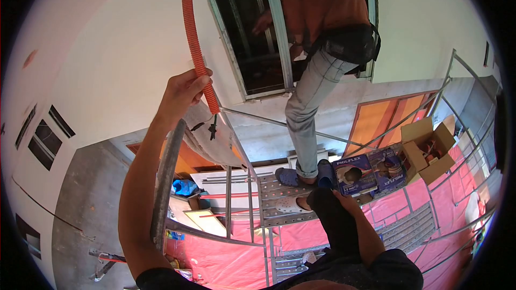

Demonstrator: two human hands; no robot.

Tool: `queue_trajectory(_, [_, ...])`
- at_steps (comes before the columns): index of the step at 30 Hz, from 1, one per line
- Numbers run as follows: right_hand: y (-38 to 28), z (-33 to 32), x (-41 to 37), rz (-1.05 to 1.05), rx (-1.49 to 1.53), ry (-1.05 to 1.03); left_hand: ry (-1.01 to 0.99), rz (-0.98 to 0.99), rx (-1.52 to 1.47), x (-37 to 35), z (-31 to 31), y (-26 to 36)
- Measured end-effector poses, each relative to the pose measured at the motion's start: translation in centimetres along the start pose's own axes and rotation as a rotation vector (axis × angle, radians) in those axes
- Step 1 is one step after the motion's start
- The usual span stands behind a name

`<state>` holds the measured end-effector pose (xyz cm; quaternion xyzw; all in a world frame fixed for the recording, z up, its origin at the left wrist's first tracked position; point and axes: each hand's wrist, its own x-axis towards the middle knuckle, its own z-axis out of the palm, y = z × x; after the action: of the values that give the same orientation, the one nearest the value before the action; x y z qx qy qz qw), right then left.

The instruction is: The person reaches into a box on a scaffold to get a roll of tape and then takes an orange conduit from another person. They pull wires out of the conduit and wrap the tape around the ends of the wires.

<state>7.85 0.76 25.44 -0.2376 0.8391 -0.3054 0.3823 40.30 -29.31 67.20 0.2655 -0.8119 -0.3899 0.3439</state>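
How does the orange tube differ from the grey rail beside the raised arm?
The orange tube is bright and ribbed; the grey rail is dull and smoother. The left hand grips the orange tube, not the grey rail. Both are long and rounded.

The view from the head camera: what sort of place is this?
Probably a building site or a renovation. A grey perforated metal scaffold platform stands by the wall, dark wire ends poke from an orange corrugated tube, and a printed blue cardboard PHILFLEX box sits nearby, which suggests electrical work.
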Motion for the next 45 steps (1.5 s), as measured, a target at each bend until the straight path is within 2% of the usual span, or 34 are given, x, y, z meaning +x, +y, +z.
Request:
queue_trajectory(8, [1.3, 0.6, 1.5, -0.006, 0.059, -0.061, -0.008, -0.003, 0.006, -0.1, -0.1, 0.1])
queue_trajectory(14, [2.6, 1.3, 2.9, -0.042, 0.023, -0.021, 0.004, 0.010, 0.051, 0.0, 0.1, 0.6])
queue_trajectory(17, [1.6, 1.0, 1.5, -0.133, -0.058, 0.058, 0.027, 0.012, 0.067, 0.1, 0.2, 0.9])
queue_trajectory(26, [0.4, 3.2, 2.7, -0.521, -0.030, 0.275, 0.020, 0.074, 0.067, 0.8, 0.1, 0.6])
queue_trajectory(30, [-0.5, 4.8, 2.4, -0.630, -0.181, 0.374, 0.013, 0.082, 0.076, 0.7, 0.0, 0.8])
queue_trajectory(36, [-1.6, 4.3, 0.6, -0.486, -0.211, 0.302, 0.000, 0.075, 0.067, 0.8, -0.2, 0.5])
queue_trajectory(45, [-1.5, 4.5, 0.7, -0.505, -0.209, 0.316, 0.015, 0.044, 0.047, 0.5, -0.4, 0.4])
